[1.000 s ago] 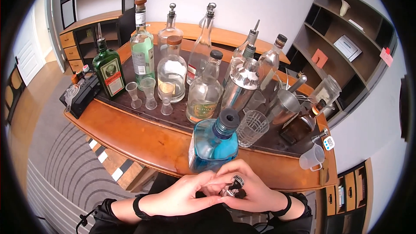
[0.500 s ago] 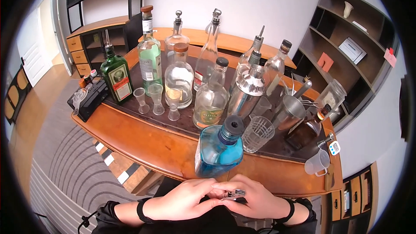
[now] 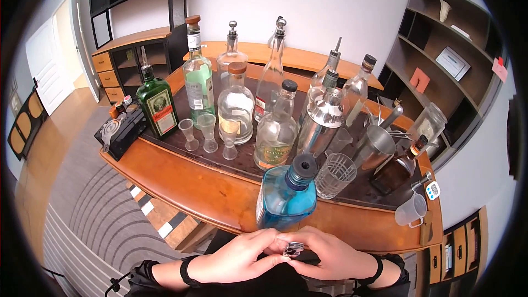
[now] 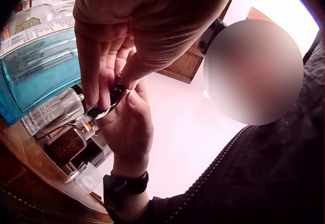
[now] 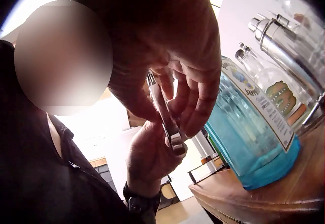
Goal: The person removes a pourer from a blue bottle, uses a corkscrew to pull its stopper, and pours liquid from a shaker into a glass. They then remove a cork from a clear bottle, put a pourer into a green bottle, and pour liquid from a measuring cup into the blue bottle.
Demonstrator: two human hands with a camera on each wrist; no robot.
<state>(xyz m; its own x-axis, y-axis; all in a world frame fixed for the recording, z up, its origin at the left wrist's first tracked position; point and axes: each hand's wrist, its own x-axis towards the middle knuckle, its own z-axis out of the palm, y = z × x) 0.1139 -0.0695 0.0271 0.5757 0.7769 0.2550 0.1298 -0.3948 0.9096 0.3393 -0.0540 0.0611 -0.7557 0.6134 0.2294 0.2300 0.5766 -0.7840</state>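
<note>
Both hands meet at the table's front edge, over a small silver folding tool shaped like a waiter's corkscrew. My left hand pinches one end of it between thumb and fingers. From the other side, my right hand has thumb and fingers curled round it. In the right wrist view the tool appears as a long shiny body with a hinged end; fingers hide part of it. Just beyond the hands stands a blue glass bottle with a dark stopper in its neck.
Behind the blue bottle are a cut-glass tumbler, a steel shaker, and several bottles. Three small clear glasses stand left of centre. At the right edge are a plastic jug and a timer.
The tool has turned between the hands: a dark rounded part showed before, now a flat silver side. The hands stay together. The head view has shifted, moving the table right and down.
</note>
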